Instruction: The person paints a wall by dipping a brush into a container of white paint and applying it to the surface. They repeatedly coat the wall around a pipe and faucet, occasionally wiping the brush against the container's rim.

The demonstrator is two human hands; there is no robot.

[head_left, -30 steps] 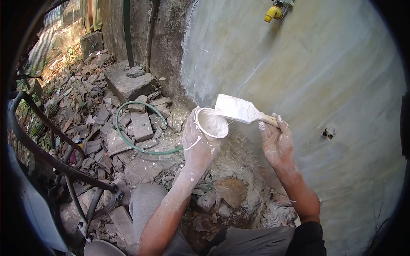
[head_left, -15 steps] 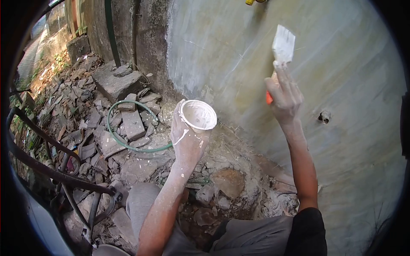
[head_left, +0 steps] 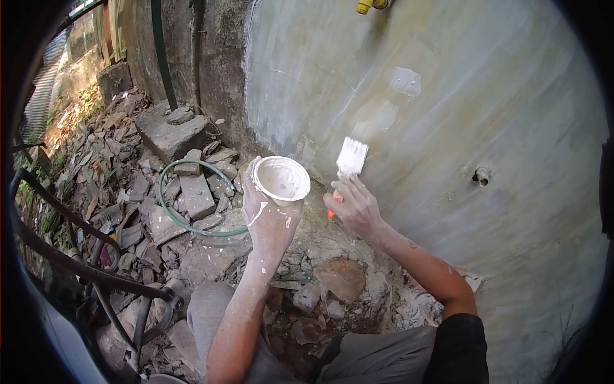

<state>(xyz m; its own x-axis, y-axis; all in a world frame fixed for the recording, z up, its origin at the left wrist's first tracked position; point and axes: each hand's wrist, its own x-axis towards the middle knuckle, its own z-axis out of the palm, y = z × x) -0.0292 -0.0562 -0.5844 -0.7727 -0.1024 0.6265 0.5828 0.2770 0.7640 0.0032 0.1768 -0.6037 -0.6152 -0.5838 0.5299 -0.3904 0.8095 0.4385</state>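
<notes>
My left hand [head_left: 272, 224], dusted and streaked with white, is wrapped round a small white tub [head_left: 283, 178], its mouth tipped toward me. White paste coats the inside of the tub. In my right hand [head_left: 359, 208] is a putty knife [head_left: 352, 157] with an orange handle, most of which the fingers hide. Its blade is covered in white paste and points upward in front of the greenish-grey wall [head_left: 511, 115]. Above the blade, a pale smear [head_left: 376, 119] and a small white patch [head_left: 405, 81] show on that wall.
Broken bricks and rubble [head_left: 198, 195] cover the ground to the left, a green hose [head_left: 167, 208] looped over them. Dark metal bars [head_left: 83, 265] stand at the lower left. A yellow fitting [head_left: 364, 6] juts out at the top, and the wall has a hole [head_left: 481, 176] at right.
My right hand has moved down and left along the wall with the putty knife, toward the tub. A white patch and pale smear now show on the wall. The tub is slightly lower and further left.
</notes>
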